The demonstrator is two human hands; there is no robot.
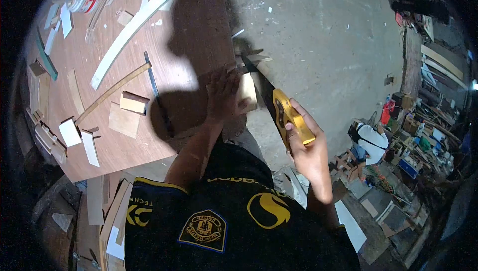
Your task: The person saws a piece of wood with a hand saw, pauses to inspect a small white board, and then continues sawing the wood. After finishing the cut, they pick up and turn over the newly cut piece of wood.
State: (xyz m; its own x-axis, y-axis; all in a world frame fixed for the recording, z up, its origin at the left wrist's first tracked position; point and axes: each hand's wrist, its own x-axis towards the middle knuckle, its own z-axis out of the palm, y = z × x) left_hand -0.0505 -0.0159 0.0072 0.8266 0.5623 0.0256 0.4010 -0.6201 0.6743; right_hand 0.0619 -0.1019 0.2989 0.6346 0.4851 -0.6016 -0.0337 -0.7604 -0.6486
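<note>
My right hand (309,156) is wrapped round the yellow handle of a handsaw (281,104). Its dark blade slants up and to the left, overlapping the outer end of a pale wooden piece (247,92) in this view. That piece juts past the right edge of the brown table (199,37). Over its inner part lies my left hand (223,94), in shadow, fingers stretched forward and thumb along the near side, holding it at the edge.
On the table lie a long curved white strip (144,14), a thin hacksaw-like blade (152,82), a wooden strip (112,92), a small wooden block (133,103) and a jar (84,1). A person (371,141) is at the right amid scattered materials on the concrete floor (323,47).
</note>
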